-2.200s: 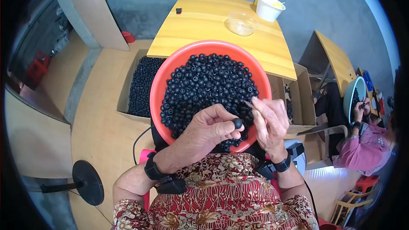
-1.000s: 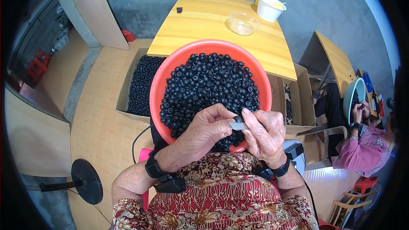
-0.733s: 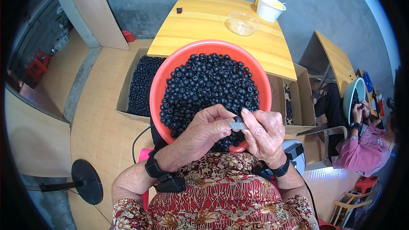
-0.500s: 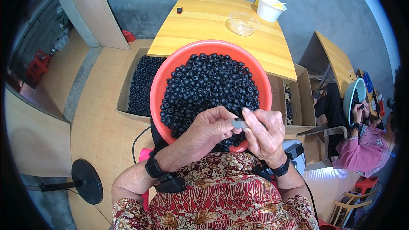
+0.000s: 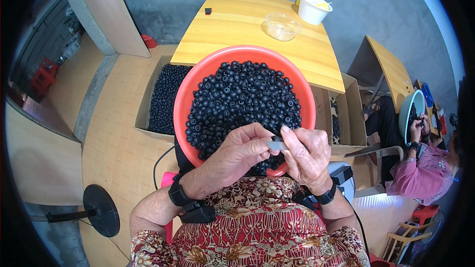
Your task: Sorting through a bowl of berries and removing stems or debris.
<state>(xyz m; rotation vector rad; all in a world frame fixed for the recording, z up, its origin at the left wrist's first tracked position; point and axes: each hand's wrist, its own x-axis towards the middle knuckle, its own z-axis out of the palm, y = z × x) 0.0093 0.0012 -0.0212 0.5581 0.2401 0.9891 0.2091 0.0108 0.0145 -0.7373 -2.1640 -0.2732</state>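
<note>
Both my hands meet over the near part of a red basin [image 5: 184,109] heaped with small black round parts [image 5: 247,99], many showing a hole. A small flat grey blade [image 5: 278,145] is pinched in my right hand [image 5: 311,157], its tip reaching toward my left fingers. My left hand [image 5: 242,147] is closed at the thumb and forefinger on a small black round part [image 5: 276,138], mostly hidden by fingers and blade. The blade lies against or just in front of that part; I cannot tell which.
Beyond the basin stands a wooden table [image 5: 237,24] with a clear plastic bowl [image 5: 283,28] and a white tub [image 5: 313,10]. A cardboard box of black parts [image 5: 168,94] is at left, another box [image 5: 354,113] at right. A co-worker's pink sleeve [image 5: 413,178] shows far right.
The grey blade has shifted and tilted slightly between my fingers. Both hands stay almost in the same place.
</note>
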